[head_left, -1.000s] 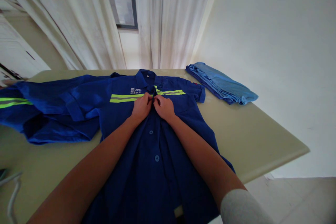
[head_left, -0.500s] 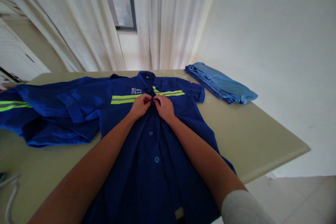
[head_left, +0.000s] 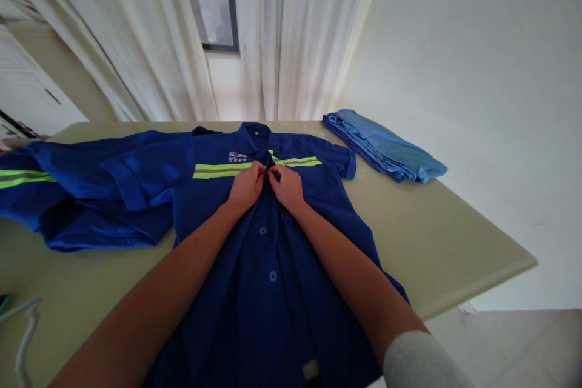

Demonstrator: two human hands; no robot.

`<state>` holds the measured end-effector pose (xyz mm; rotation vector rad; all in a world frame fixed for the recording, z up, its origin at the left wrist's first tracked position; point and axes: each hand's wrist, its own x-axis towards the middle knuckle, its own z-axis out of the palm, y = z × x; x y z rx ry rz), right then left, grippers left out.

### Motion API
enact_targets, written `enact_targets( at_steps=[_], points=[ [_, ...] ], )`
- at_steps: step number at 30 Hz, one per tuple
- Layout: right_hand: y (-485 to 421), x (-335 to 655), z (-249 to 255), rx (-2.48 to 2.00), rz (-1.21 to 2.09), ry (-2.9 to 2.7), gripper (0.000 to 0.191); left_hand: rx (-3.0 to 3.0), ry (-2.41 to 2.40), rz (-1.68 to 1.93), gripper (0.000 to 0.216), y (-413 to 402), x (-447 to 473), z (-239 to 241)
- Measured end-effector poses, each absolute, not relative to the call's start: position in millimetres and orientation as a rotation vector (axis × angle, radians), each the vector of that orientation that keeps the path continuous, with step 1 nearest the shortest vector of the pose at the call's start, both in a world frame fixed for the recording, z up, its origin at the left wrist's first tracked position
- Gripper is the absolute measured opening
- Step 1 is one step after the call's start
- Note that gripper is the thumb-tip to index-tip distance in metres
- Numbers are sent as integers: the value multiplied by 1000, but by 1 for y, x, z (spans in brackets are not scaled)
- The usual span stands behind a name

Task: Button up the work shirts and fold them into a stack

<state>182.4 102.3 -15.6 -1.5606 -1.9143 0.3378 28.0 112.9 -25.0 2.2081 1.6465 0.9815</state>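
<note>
A dark blue short-sleeved work shirt (head_left: 318,218) lies spread on the table, collar away from me, with a yellow-green reflective band across the chest. My left hand (head_left: 248,185) pinches one side of its front opening at chest height. Right beside it, my right hand (head_left: 286,185) pinches the other side, and the cloth is pulled up into a ridge between them. Whatever lies between the fingertips is hidden. Below the hands two buttons (head_left: 273,276) show on the front placket. White lettering (head_left: 237,157) is printed on the chest left of the hands.
Another blue garment (head_left: 100,194) with a reflective stripe lies crumpled at the left, against the shirt. Folded blue clothes (head_left: 386,145) are stacked at the table's back right. A white cable (head_left: 25,339) lies at the lower left. Curtains (head_left: 300,30) hang behind the table (head_left: 445,242).
My left hand has turned slightly and its fingers have closed in more against the placket. The right hand stays almost in place, still pinching the cloth.
</note>
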Motion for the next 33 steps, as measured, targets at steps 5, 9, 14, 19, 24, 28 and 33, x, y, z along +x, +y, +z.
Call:
enact_targets(
  at_steps=[5, 9, 14, 19, 24, 28, 33],
  points=[
    [106, 184, -18, -1593, 365, -1903, 20, 2128, 1509, 1063, 14, 116, 25, -25],
    [106, 185, -19, -1556, 404, -1939, 19, 1944, 1345, 1100, 12, 123, 20, -26],
    [104, 184, -20, -1550, 381, -1939, 18, 1861, 1290, 1139, 16, 128, 18, -31],
    [103, 184, -19, -1557, 368, -1927, 16, 1867, 1351, 1143, 14, 125, 21, -30],
    [103, 185, -18, -1541, 352, -1947, 16, 1885, 1435, 1139, 13, 123, 21, -27],
    [102, 184, -17, -1549, 354, -1939, 15, 1876, 1330, 1132, 15, 122, 19, -26],
    [100, 184, -15, -1573, 344, -1940, 15, 1845, 1322, 1164, 10, 120, 21, -26]
  ],
)
